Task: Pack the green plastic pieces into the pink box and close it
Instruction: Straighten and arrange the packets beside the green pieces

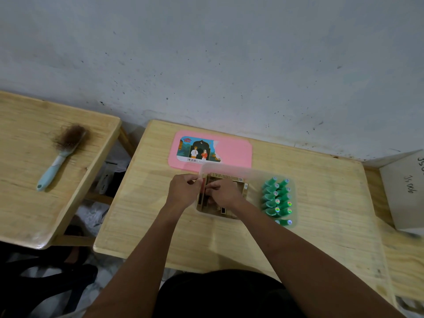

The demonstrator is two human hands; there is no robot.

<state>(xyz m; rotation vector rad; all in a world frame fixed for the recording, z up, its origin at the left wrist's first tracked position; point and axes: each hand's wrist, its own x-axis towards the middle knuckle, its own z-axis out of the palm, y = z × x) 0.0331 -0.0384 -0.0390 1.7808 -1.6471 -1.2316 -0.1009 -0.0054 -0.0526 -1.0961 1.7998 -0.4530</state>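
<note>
A clear plastic box [229,167] stands open on the wooden table [142,214]. Its pink lid [234,152], with a picture label, lies flat just behind it. Several green plastic pieces [276,198] with shiny round stickers lie in rows in the box's right half. Small brown cartons [221,176] fill the left half. My left hand [183,191] pinches a slim dark carton [202,191] at the box's left wall. My right hand [223,192] rests with curled fingers on the cartons beside it, and whether it grips one is hidden.
A second wooden table [23,180] on the left carries a light-blue hairbrush [62,154] full of hair. A grey cardboard box [403,191] sits at the right edge. A wall runs close behind both tables, and dark clutter lies in the gap between them.
</note>
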